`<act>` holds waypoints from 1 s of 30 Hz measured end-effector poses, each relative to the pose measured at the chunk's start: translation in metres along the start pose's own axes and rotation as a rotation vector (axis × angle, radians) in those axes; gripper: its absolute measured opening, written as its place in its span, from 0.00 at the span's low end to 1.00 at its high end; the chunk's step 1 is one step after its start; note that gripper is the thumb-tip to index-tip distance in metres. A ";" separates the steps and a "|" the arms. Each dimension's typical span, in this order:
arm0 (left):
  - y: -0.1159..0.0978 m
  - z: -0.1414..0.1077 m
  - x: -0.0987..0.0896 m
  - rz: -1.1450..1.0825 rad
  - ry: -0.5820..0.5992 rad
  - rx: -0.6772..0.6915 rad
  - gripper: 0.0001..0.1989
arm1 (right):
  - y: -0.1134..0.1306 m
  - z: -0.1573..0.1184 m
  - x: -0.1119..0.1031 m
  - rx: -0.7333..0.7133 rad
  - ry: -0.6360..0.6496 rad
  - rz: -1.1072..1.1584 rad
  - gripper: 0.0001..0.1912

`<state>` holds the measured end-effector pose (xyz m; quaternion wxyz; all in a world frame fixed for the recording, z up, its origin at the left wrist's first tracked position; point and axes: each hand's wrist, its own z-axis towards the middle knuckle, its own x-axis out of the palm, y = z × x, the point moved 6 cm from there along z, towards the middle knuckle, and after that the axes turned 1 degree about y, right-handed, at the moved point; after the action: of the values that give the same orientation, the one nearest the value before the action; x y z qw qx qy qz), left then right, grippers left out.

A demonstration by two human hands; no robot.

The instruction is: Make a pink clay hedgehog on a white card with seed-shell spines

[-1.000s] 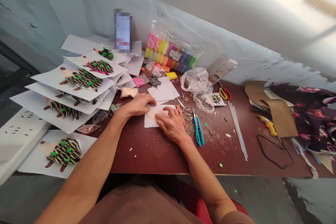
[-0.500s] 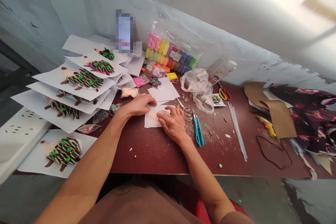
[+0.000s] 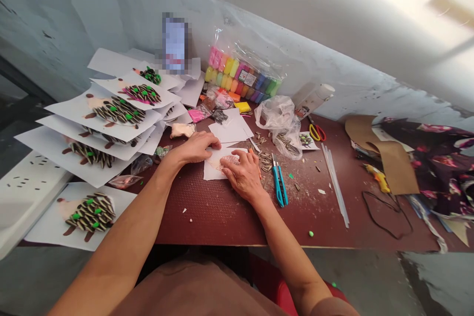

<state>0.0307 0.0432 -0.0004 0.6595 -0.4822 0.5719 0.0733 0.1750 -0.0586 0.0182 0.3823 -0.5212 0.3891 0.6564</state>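
A small white sheet of paper (image 3: 211, 175) lies on the dark red table, bearing a pale, pinkish flat shape with a net-like pattern, partly covered by my fingers. Across its upper left edge rests my left hand (image 3: 200, 147), fingers stretched out and bent down at the tips. My right hand (image 3: 245, 170) is over the patterned shape with thumb and fingers apart, fingertips touching it. Something orange shows at the right hand's outer edge, mostly hidden. Sunflower seeds (image 3: 265, 162) lie loose just right of that hand, beside a teal-handled cutting tool (image 3: 280, 185).
Sheets with seed hedgehogs (image 3: 118, 111) are piled at left by a white power strip (image 3: 29, 177). Behind are bagged coloured clay (image 3: 240, 76), a plastic bag (image 3: 279, 118) and scissors (image 3: 317, 132). Glue sticks (image 3: 336, 187) and a yellow glue gun (image 3: 378, 179) lie right.
My right hand's fingers have shifted very slightly left over the patterned shape. The left hand stays in place on the paper's edge.
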 end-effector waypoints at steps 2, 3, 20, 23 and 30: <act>0.000 0.000 0.000 -0.001 0.002 0.002 0.21 | -0.001 0.000 0.000 0.005 0.002 -0.010 0.14; -0.001 0.000 0.000 -0.001 0.003 0.002 0.21 | -0.001 0.000 0.001 0.006 -0.001 -0.012 0.14; -0.002 0.000 -0.001 0.010 0.008 -0.001 0.21 | -0.003 -0.003 -0.002 0.011 -0.056 0.046 0.14; -0.002 -0.001 -0.001 0.010 0.003 -0.004 0.21 | 0.000 -0.002 -0.001 -0.018 -0.031 0.027 0.15; -0.001 0.000 -0.001 0.002 0.004 0.000 0.21 | -0.002 -0.001 -0.002 0.013 -0.035 0.043 0.14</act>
<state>0.0313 0.0429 0.0007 0.6583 -0.4819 0.5737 0.0730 0.1773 -0.0593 0.0199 0.3782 -0.4986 0.3978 0.6708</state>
